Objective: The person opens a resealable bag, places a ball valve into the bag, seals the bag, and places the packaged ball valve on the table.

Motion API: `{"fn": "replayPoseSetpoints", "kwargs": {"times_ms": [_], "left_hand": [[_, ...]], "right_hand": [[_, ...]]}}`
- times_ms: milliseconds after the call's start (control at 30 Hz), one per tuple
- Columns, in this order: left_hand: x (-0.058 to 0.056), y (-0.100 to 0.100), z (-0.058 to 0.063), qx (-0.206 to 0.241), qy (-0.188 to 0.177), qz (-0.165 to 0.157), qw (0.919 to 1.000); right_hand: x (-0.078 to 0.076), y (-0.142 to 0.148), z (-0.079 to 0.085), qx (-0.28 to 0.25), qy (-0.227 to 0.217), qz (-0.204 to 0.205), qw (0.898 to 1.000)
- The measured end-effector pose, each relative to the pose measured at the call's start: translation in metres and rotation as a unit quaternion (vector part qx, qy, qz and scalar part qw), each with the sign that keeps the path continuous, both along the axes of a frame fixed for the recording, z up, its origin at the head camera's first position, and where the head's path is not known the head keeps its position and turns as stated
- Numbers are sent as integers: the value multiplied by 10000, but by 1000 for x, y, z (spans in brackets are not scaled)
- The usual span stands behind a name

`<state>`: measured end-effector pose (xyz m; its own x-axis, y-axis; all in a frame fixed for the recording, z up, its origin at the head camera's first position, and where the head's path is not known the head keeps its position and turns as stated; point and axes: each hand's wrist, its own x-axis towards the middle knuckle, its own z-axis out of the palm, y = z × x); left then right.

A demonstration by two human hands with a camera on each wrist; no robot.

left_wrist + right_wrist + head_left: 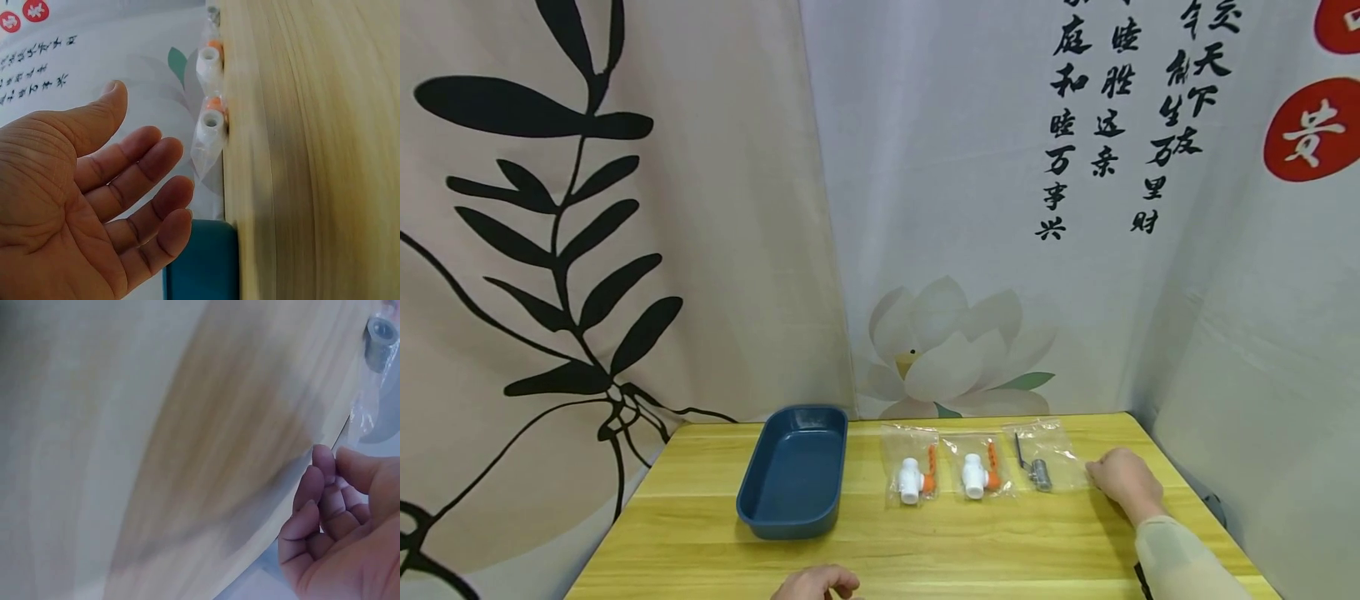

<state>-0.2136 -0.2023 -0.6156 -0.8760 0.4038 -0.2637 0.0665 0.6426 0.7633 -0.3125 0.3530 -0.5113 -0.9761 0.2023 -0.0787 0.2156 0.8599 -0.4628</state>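
Observation:
My right hand [1123, 479] is at the right edge of a clear plastic bag [1065, 450], thumb and fingertips close together. Whether it pinches the bag's edge is unclear in the right wrist view. In that bag lie a grey hollow cylindrical fitting [1040, 475] and a thin dark strip [1018, 450]. Two more clear bags to its left each contain a white valve with an orange lever: the middle valve [973, 477] and the left valve [910, 481]. Near the front edge, my left hand [94, 206] holds nothing, its fingers loosely bent.
A dark blue tray [790, 525] stands on the left of the wooden table [970, 550], left of the bags. Printed cloth [737, 208] hangs behind the table, and a pale cloth [1270, 350] hangs along the right side.

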Motion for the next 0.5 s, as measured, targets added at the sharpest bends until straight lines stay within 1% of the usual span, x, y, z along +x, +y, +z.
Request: {"fn": "replayPoseSetpoints", "kwargs": {"times_ms": [133,233,367,500], "left_hand": [[3,-1,2,9,73,56,10000],[4,-6,1,28,83,86,9999],[3,-17,-3,-36,63,130,9999],[3,-32,-6,-166,175,130,9996]], "right_hand": [[2,1,2,60,-27,-4,10000],[6,5,2,100,-5,1,9999],[11,12,2,119,32,29,9999],[16,20,2,86,5,63,9999]]}}
